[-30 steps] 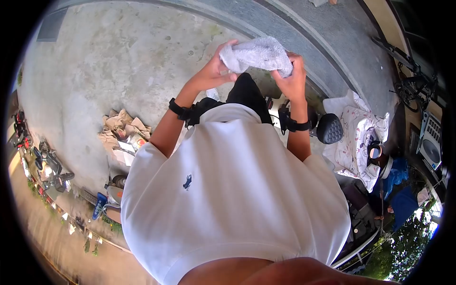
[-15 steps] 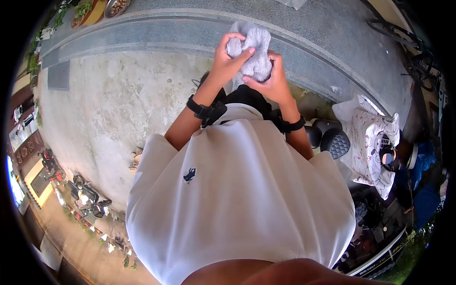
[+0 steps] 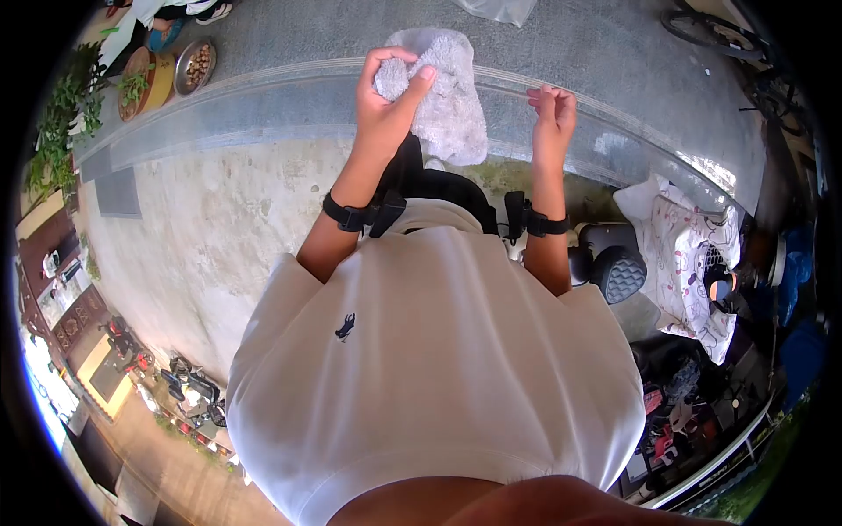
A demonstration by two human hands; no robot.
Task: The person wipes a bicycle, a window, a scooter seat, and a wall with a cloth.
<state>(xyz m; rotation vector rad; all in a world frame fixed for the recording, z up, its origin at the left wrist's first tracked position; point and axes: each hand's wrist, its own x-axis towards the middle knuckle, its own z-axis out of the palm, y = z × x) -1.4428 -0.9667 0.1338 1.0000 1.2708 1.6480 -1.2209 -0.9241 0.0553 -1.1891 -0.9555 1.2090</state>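
A pale grey, fluffy cloth [image 3: 450, 96] hangs spread out in front of me over the paved ground. My left hand [image 3: 386, 101] grips its upper left part, thumb on the near face and fingers curled over the bunched edge. The cloth's lower end dangles free above my feet. To the right of it, apart from the cloth, my right hand [image 3: 553, 118] is raised with loosely bent fingers and nothing visible in them. Both wrists wear black straps.
At the upper left stand a metal bowl [image 3: 195, 68] of small brown items and a planter [image 3: 145, 83]. A person's shoe [image 3: 215, 13] shows beyond them. A bicycle [image 3: 715, 35] is at the upper right. On the right are a black padded seat [image 3: 620, 273] and a patterned cloth cover [image 3: 684, 263].
My right hand has let go of the cloth and moved right. The cloth has unfolded and hangs longer, shifted slightly left with my left hand.
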